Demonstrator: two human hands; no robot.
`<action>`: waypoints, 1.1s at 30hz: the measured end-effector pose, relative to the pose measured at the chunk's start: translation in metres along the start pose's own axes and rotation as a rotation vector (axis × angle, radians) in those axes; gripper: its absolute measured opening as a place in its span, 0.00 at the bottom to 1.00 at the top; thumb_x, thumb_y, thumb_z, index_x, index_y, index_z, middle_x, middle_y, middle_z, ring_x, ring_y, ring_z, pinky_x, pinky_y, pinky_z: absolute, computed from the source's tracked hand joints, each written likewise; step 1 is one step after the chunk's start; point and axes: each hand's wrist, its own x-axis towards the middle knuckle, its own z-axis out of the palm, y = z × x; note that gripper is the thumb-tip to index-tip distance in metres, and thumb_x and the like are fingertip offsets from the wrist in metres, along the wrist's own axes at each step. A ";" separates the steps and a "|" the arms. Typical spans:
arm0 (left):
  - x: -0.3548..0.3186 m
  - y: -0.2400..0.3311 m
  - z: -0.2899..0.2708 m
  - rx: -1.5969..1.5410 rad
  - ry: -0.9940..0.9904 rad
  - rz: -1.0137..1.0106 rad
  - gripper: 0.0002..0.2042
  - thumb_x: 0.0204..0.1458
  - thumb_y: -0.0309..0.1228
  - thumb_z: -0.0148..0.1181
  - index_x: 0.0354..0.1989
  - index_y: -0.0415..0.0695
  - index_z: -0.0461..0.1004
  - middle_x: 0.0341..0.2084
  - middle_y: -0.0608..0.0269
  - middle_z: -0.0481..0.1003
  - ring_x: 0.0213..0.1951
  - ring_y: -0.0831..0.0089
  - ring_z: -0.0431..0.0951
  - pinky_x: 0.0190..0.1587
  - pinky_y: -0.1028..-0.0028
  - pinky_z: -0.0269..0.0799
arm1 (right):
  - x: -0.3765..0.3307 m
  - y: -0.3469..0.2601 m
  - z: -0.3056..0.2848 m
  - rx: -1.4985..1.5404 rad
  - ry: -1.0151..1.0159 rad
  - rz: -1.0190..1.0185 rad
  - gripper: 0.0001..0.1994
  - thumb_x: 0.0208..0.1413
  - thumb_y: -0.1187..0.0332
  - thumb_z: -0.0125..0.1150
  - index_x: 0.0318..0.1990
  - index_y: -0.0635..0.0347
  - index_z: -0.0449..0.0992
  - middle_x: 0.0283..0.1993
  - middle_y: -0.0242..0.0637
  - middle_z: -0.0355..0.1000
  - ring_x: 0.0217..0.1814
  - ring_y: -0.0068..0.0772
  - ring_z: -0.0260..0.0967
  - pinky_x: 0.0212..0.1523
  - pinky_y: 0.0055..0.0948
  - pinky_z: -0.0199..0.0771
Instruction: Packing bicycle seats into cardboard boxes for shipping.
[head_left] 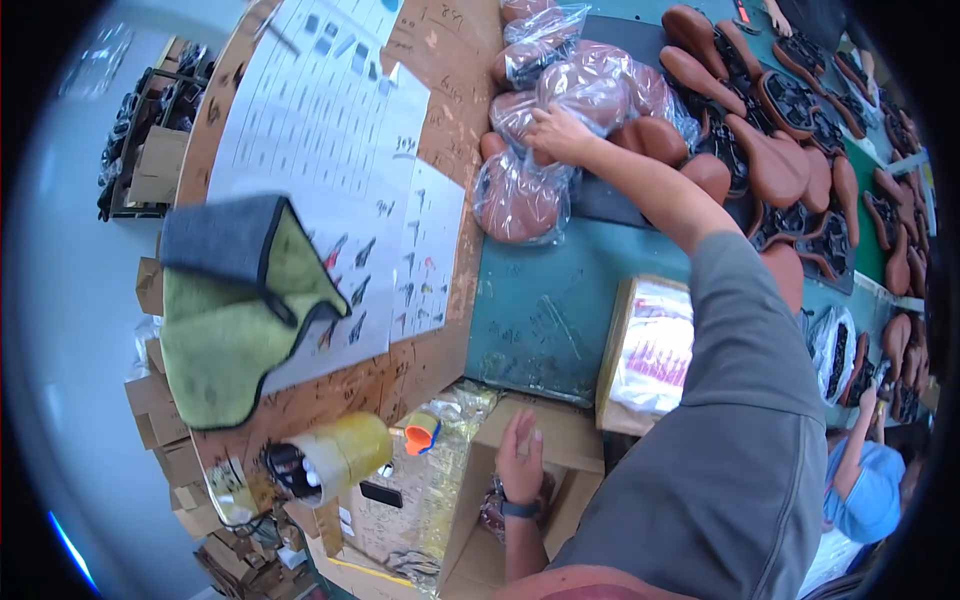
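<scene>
1. Bagged saddles (590, 90) are lying on the teal table (530, 310).
2. Carton (570, 445) is standing open beneath your left hand (520, 460), fingers loosely extending, holding nothing.
3. Your right hand (560, 135) is touching the saddles; finger closure cannot be told. Ideally, you are gripping solid padding, not loose film (558, 190).

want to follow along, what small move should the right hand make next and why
Perhaps grip a bagged saddle with the right hand, which appears to rest on it, while the left hand looks empty over the open carton.
</scene>
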 end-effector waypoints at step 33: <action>-0.281 -0.183 -0.078 -0.636 0.047 -0.373 0.46 0.37 0.23 0.82 0.71 0.38 0.69 0.61 0.64 0.80 0.61 0.73 0.78 0.66 0.66 0.76 | -0.142 -0.310 -0.216 1.331 0.318 0.388 0.19 0.59 0.58 0.81 0.43 0.66 0.82 0.49 0.44 0.82 0.49 0.35 0.79 0.52 0.35 0.78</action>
